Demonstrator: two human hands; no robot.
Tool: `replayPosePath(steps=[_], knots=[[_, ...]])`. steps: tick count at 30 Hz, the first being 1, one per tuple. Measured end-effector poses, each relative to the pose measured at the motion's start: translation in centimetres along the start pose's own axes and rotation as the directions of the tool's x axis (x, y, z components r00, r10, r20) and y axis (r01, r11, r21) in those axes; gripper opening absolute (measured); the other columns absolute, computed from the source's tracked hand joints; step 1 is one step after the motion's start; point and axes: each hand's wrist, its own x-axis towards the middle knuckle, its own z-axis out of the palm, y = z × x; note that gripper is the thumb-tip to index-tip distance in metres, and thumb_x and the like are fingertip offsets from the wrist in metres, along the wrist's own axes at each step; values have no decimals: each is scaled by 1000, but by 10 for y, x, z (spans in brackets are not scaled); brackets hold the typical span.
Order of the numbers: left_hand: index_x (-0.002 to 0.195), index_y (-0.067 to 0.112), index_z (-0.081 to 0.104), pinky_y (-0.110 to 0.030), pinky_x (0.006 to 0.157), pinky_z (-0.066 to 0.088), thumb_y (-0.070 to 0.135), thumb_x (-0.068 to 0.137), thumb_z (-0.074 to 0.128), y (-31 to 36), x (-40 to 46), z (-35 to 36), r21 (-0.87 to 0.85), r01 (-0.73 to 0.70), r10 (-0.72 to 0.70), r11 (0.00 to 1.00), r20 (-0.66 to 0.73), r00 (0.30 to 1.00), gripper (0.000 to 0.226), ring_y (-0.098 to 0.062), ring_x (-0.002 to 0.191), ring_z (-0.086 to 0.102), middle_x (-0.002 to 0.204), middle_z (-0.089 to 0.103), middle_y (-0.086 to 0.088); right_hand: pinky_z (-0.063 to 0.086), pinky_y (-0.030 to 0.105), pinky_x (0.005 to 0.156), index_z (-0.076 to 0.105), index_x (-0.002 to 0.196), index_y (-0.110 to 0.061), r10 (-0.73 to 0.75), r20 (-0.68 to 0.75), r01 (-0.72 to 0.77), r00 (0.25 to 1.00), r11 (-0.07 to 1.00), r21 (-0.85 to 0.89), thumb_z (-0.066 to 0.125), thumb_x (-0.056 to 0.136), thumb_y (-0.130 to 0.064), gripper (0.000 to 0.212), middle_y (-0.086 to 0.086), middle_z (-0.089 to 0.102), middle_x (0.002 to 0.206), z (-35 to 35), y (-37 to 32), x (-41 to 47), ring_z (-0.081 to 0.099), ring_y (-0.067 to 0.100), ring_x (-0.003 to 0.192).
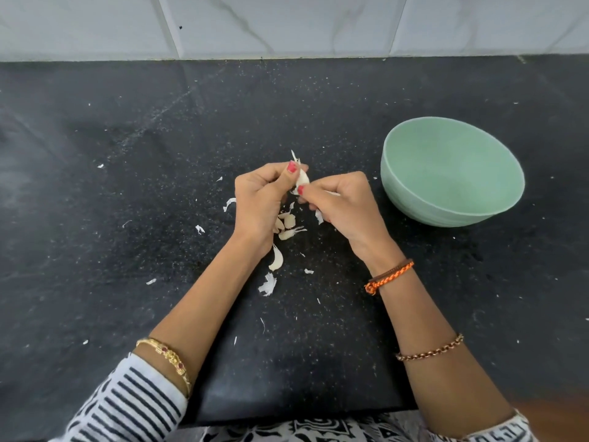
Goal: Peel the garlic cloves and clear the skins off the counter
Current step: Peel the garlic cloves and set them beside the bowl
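Observation:
Over the middle of the black counter (134, 186), my left hand (259, 199) pinches a white garlic clove (302, 178) between thumb and fingers. My right hand (341, 205) meets it from the right, its thumb and fingers pinching the clove's lower end and its skin. Below the hands lie several garlic cloves (287, 226) in a small cluster, with one more clove (276, 260) nearer me. Papery white skins (267, 284) are scattered around them and further out on the counter.
A pale green bowl (414, 199) stands to the right of my hands and looks empty. A grey tiled wall (287, 23) bounds the counter at the back. The counter's front edge runs just above my patterned clothing (302, 430).

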Motion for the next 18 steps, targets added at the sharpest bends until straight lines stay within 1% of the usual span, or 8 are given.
replayPosePath(steps=[2, 4, 6, 8, 10, 12, 15, 18], knots=[[70, 9, 66, -11, 59, 43, 9, 91, 55, 0, -2, 2, -5, -4, 3, 1000, -16, 1000, 24, 2, 56, 57, 57, 65, 11, 37, 27, 52, 69, 66, 6, -64, -3, 64, 998, 997, -44, 65, 84, -13, 26, 30, 59, 64, 1, 1, -1, 47, 18, 54], [69, 9, 65, -12, 58, 43, 10, 92, 54, 0, -2, 4, -7, -8, 8, 1000, -32, 999, 26, 2, 52, 54, 53, 62, 12, 35, 29, 51, 67, 64, 8, -100, 5, 100, 995, 992, -80, 65, 85, -14, 30, 25, 56, 55, 3, 2, -1, 44, 16, 49], [68, 10, 64, -15, 56, 43, 10, 93, 52, 1, -3, 4, -8, -6, 5, 1000, -32, 999, 28, 0, 50, 51, 50, 58, 12, 36, 29, 50, 69, 59, -1, -123, 14, 124, 992, 987, -100, 65, 85, -14, 30, 8, 54, 45, 3, 4, 1, 44, 9, 47], [68, 11, 64, -16, 54, 43, 11, 95, 51, 1, -3, 4, -1, -2, 2, 1000, -24, 1000, 30, -1, 49, 50, 48, 56, 12, 42, 28, 52, 71, 61, -11, -145, 12, 145, 989, 981, -125, 66, 85, -15, 25, -10, 55, 45, 3, 7, 3, 50, 4, 48], [69, 11, 63, -16, 52, 43, 11, 95, 49, 2, -3, 5, -4, 14, -14, 1000, -12, 1000, 30, -2, 48, 49, 48, 55, 11, 47, 27, 58, 74, 71, -5, -156, 9, 156, 988, 979, -131, 66, 85, -13, 18, -16, 57, 51, 3, 7, 3, 55, 1, 52], [69, 8, 62, -14, 48, 41, 10, 96, 47, 4, -3, 6, -25, 47, -47, 999, 0, 999, 31, -1, 45, 49, 46, 54, 11, 50, 29, 64, 74, 78, -1, -152, 14, 153, 988, 980, -125, 67, 85, -12, 15, -10, 61, 55, 2, 7, 2, 61, 6, 58], [68, 9, 59, -13, 43, 39, 9, 97, 44, 7, -3, 8, -44, 85, -84, 995, 20, 996, 32, 0, 40, 47, 45, 53, 12, 53, 42, 68, 73, 73, 5, -155, 18, 156, 988, 981, -117, 67, 84, -11, 20, 17, 67, 63, 4, 9, 2, 65, 35, 70], [67, 9, 57, -13, 43, 38, 10, 97, 44, 6, -2, 9, -61, 101, -99, 993, 28, 995, 33, 0, 40, 45, 45, 51, 11, 51, 50, 70, 73, 72, 4, -151, -7, 149, 988, 982, -117, 68, 84, -11, 20, 21, 68, 68, 7, 10, 3, 65, 39, 75]])
